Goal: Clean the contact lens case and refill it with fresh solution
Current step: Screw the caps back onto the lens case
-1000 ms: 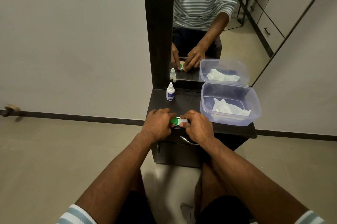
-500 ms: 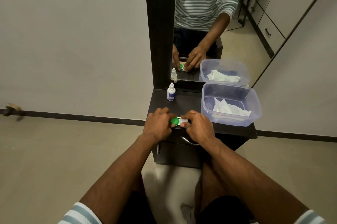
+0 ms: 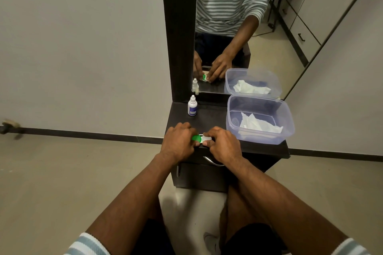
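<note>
A contact lens case [image 3: 200, 139], with a green cap on its left and a white cap on its right, lies near the front edge of the dark dresser top [image 3: 213, 115]. My left hand [image 3: 178, 143] curls its fingers round the green cap. My right hand [image 3: 222, 144] pinches the white side. Most of the case is hidden under my fingers. A small white solution bottle [image 3: 192, 106] with a blue label stands upright at the back left, apart from both hands.
A clear plastic tub [image 3: 287, 128] holding crumpled white tissue [image 3: 258, 125] fills the right side of the dresser top. A mirror [image 3: 238, 26] in a dark frame rises behind. A drawer handle [image 3: 212, 162] sits just below my hands.
Both hands stay on the case; the fingers shift only slightly and the green cap shows a little more. The bottle and tub have not moved.
</note>
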